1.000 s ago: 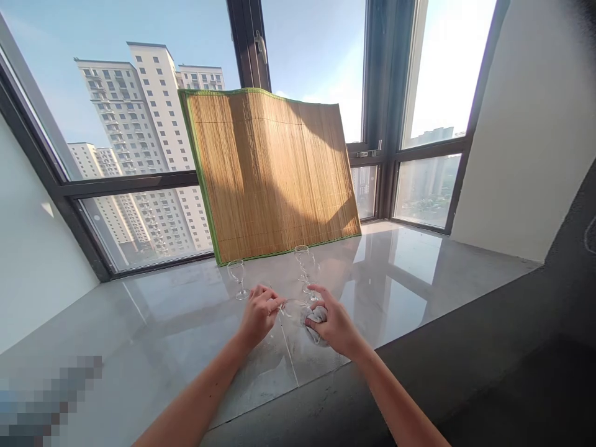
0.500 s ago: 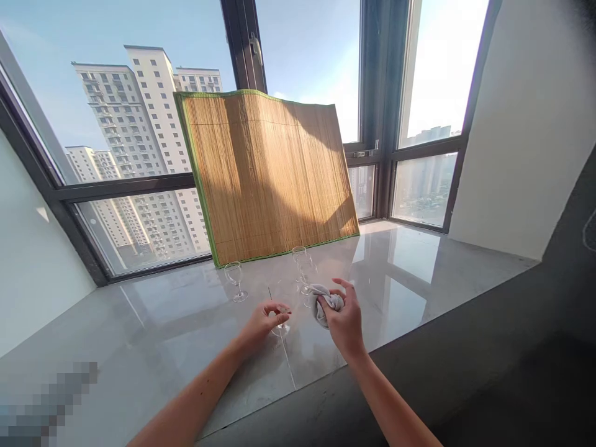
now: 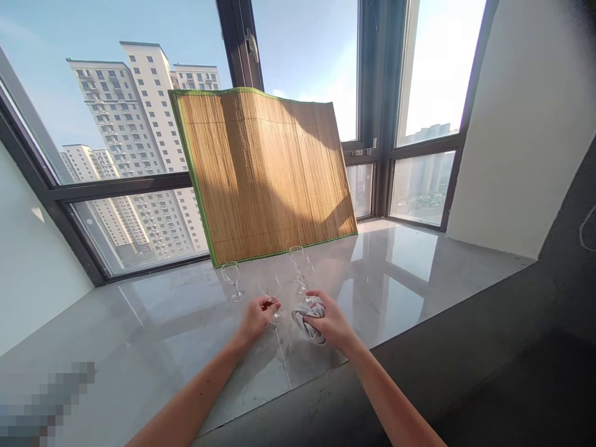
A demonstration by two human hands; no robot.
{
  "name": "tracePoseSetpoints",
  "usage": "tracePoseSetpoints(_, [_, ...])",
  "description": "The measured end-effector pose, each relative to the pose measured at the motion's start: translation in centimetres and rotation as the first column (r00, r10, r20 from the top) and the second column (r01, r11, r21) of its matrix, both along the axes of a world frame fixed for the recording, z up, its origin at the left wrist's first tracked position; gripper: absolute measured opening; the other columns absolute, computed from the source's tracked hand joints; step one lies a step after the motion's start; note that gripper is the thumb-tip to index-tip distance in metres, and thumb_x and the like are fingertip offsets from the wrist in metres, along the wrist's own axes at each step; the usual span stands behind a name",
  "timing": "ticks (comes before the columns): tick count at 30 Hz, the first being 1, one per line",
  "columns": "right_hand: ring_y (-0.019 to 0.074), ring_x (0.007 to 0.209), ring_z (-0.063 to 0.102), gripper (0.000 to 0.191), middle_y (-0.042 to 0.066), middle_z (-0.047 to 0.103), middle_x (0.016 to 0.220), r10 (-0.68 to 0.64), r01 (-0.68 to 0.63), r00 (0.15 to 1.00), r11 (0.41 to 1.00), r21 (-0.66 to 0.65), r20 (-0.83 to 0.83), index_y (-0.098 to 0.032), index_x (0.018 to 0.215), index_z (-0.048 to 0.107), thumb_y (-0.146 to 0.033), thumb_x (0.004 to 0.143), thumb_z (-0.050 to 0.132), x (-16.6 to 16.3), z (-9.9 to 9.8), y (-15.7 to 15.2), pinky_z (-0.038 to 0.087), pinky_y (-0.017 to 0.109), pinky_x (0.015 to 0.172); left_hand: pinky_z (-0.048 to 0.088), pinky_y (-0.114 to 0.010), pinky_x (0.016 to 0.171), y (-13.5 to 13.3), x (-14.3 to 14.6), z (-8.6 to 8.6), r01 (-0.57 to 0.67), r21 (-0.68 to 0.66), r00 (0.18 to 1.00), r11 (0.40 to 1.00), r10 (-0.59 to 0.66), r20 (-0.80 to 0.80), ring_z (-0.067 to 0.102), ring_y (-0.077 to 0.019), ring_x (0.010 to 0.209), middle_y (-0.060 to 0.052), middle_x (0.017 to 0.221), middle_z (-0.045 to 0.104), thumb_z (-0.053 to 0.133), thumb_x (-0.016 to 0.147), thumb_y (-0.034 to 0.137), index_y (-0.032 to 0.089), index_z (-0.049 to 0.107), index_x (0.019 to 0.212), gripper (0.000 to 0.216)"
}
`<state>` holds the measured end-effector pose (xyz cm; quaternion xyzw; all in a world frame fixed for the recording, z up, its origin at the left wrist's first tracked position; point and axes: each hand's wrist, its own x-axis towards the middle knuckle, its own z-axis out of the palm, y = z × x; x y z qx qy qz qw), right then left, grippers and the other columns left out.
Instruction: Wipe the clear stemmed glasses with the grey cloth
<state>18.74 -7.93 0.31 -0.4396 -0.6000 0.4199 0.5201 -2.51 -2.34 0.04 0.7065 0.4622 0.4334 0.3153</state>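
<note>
My left hand is closed on a small clear stemmed glass, low over the grey tiled ledge; its outline is faint against the tiles. A crumpled grey-white cloth is bunched in my right hand, just to the right of that glass. Farther left stands another stemmed glass, upright and apart from both hands. Beyond my right hand more clear glasses stand close together, overlapping so that I cannot tell them all apart.
A bamboo mat with green edging leans against the dark window frame at the back. The glossy tiled ledge ends at a front edge near my forearms. A pale wall closes the right side.
My right hand with the cloth has moved left and down, closer to the held glass. My left hand has shifted slightly left, tilting the glass. The view has moved slightly.
</note>
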Motion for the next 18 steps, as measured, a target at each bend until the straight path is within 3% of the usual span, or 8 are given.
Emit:
tracePoseSetpoints(4, [0.0134, 0.067, 0.057, 0.049, -0.003, 0.063, 0.075, -0.148, 0.103, 0.942, 0.981, 0.162, 0.302, -0.021, 0.116, 0.050, -0.015, 0.069, 0.057, 1.3, 0.3, -0.5, 0.040, 0.022, 0.066, 0.040, -0.027, 0.065, 1.0, 0.5, -0.8, -0.093, 0.124, 0.981, 0.988, 0.112, -0.160, 0.055, -0.0165, 0.067, -0.006, 0.081, 0.069, 0.065, 0.074, 0.043, 0.016, 0.074, 0.083, 0.030])
tracePoseSetpoints(6, [0.0154, 0.072, 0.060, 0.051, -0.002, 0.066, 0.080, -0.217, 0.131, 0.850, 0.969, 0.208, 0.479, -0.023, 0.121, 0.050, -0.013, 0.071, 0.055, 1.7, 0.1, -0.8, 0.039, 0.023, 0.067, 0.038, -0.026, 0.061, 1.7, 0.8, -1.1, -0.087, 0.109, 0.977, 0.990, 0.106, -0.183, 0.054, -0.0153, 0.063, -0.005, 0.076, 0.068, 0.062, 0.075, 0.043, 0.015, 0.073, 0.079, 0.030])
tracePoseSetpoints(9, [0.0213, 0.088, 0.060, 0.055, 0.005, 0.067, 0.097, -0.326, 0.176, 0.650, 0.943, 0.282, 0.687, -0.022, 0.133, 0.045, -0.019, 0.079, 0.054, 2.1, -0.1, -1.4, 0.038, 0.026, 0.070, 0.036, -0.025, 0.058, 3.4, 1.3, -1.2, -0.095, 0.053, 0.978, 0.994, 0.103, -0.179, 0.052, -0.0141, 0.060, -0.002, 0.065, 0.064, 0.061, 0.076, 0.040, 0.015, 0.070, 0.072, 0.027])
tracePoseSetpoints(14, [0.0311, 0.116, 0.046, 0.054, 0.013, 0.058, 0.122, -0.525, 0.230, 0.371, 0.851, 0.472, 0.766, -0.020, 0.138, 0.044, -0.041, 0.088, 0.053, 1.8, 0.1, -2.4, 0.033, 0.044, 0.096, 0.036, -0.024, 0.058, 7.2, 2.8, -0.7, -0.197, -0.033, 0.975, 0.980, 0.193, -0.112, 0.053, -0.0137, 0.062, -0.001, 0.065, 0.062, 0.064, 0.073, 0.034, 0.016, 0.067, 0.070, 0.019])
tracePoseSetpoints(18, [0.0337, 0.126, 0.036, 0.053, 0.015, 0.045, 0.139, -0.602, 0.326, 0.215, 0.786, 0.525, 0.769, -0.022, 0.140, 0.042, -0.032, 0.089, 0.054, 0.8, 0.6, -3.0, 0.028, 0.050, 0.102, 0.036, -0.023, 0.056, 9.7, 4.1, -0.4, -0.246, -0.092, 0.967, 0.965, 0.238, -0.089, 0.054, -0.0133, 0.061, -0.002, 0.068, 0.063, 0.066, 0.072, 0.031, 0.015, 0.067, 0.076, 0.017])
